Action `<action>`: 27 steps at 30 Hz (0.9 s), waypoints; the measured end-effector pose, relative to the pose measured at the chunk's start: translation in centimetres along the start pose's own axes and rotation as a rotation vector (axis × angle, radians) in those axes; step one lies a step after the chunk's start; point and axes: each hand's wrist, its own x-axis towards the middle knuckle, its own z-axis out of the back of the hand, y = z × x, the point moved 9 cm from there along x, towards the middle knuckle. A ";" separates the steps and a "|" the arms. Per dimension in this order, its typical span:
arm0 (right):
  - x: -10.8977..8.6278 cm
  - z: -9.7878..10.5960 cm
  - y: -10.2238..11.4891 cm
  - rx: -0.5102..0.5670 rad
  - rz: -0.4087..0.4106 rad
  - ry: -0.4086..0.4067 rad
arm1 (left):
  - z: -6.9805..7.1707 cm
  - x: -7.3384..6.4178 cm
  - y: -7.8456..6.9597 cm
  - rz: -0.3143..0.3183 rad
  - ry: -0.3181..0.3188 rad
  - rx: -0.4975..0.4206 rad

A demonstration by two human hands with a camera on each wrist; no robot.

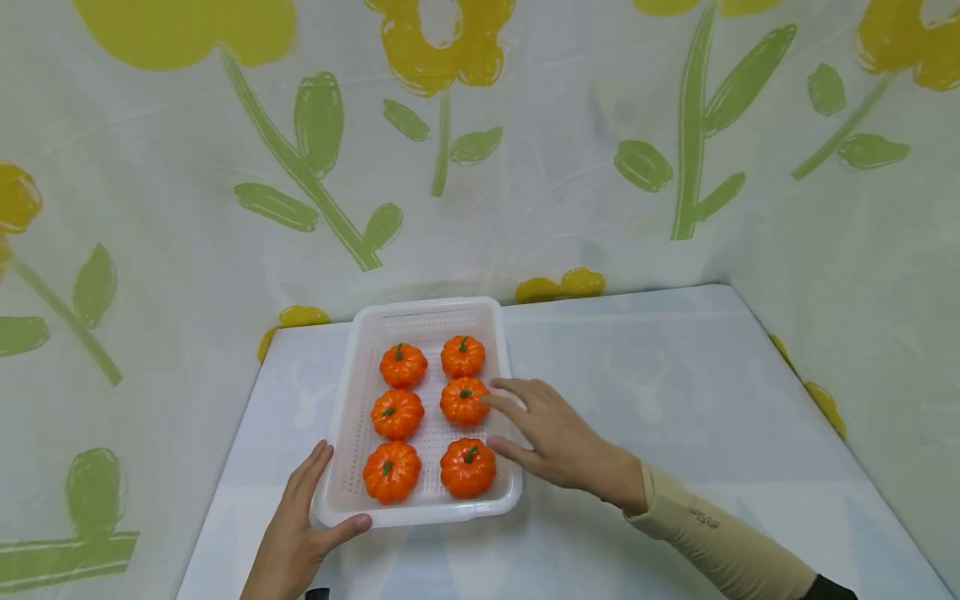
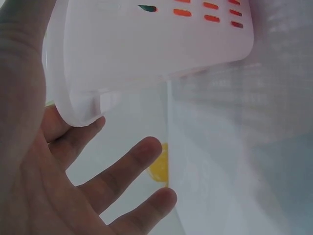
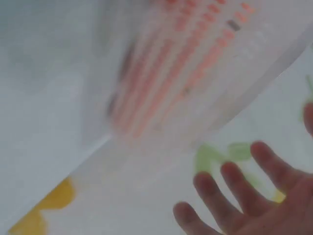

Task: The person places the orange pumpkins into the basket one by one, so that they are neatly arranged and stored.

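A white plastic basket (image 1: 430,514) holds several orange toy pumpkins (image 1: 393,472) with green stems, set in two columns. My left hand (image 1: 296,521) holds its near left corner, thumb at the front rim and fingers along the left side. In the left wrist view, one fingertip touches the basket's rim (image 2: 59,63), while two fingers (image 2: 122,171) stretch away from it. At the right side my right hand (image 1: 551,433) has its fingers spread over the basket's edge, near a pumpkin (image 1: 464,402). The right wrist view shows that hand's fingers apart, with the basket blurred.
The basket sits towards the back left of a pale table (image 1: 637,400). Behind the table hangs a light cloth (image 1: 555,192) printed with yellow flowers and green leaves, which also surrounds both sides.
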 end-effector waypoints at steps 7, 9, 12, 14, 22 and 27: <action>-5.2 2.9 -9.2 -0.058 -0.205 -0.191 | -0.2 0.0 -0.1 0.010 0.001 0.009; -6.8 3.6 -12.0 -0.059 -0.288 -0.218 | 0.0 0.0 -0.1 0.002 0.000 0.025; -8.8 4.5 -15.7 -0.072 -0.411 -0.256 | 0.2 0.0 -0.2 -0.014 -0.015 0.054; -9.9 5.0 -17.5 -0.090 -0.465 -0.277 | 0.4 0.0 -0.3 -0.037 -0.032 0.065; -12.3 5.1 -20.3 -0.087 -0.569 -0.270 | 0.5 -0.1 -0.5 -0.071 -0.015 0.110; -12.3 5.0 -20.4 -0.069 -0.575 -0.268 | 2.3 0.8 -0.8 -0.065 -0.026 0.238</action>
